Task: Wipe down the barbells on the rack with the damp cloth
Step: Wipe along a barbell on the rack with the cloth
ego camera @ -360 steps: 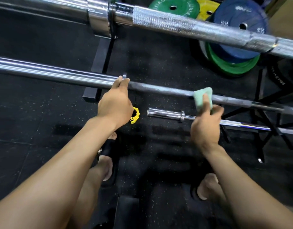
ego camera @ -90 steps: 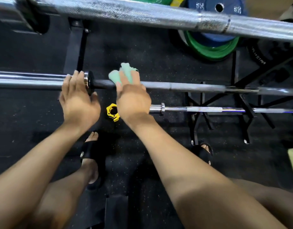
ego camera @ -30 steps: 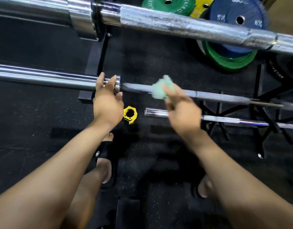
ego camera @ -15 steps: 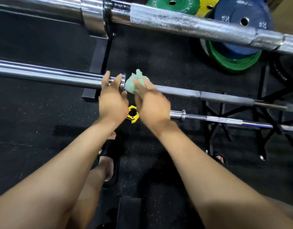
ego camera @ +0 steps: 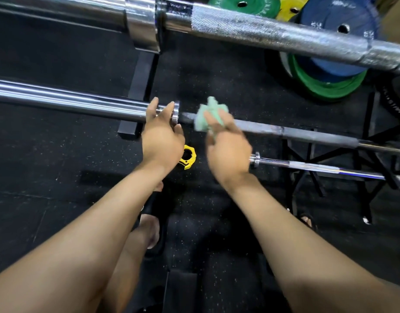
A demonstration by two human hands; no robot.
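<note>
A middle barbell [ego camera: 307, 135] runs across the view with a chrome sleeve on the left and a dull grey shaft on the right. My left hand [ego camera: 163, 136] grips the sleeve just beside its collar. My right hand [ego camera: 226, 150] holds a bunched pale green cloth [ego camera: 207, 117] wrapped against the shaft a little right of the collar. A thicker knurled barbell [ego camera: 273, 35] lies above and nearer to me. A thin chrome barbell [ego camera: 318, 167] rests lower, to the right.
Green, yellow and blue weight plates [ego camera: 330, 71] lean at the upper right. A yellow collar clamp [ego camera: 187, 157] lies on the black rubber floor [ego camera: 59, 159]. Black rack legs [ego camera: 307, 177] stand at right, a black post [ego camera: 140, 82] at centre left. My sandalled feet are below.
My right hand has slid the cloth a little to the right along the shaft, away from the collar, after being close beside my left hand. My left hand keeps its grip.
</note>
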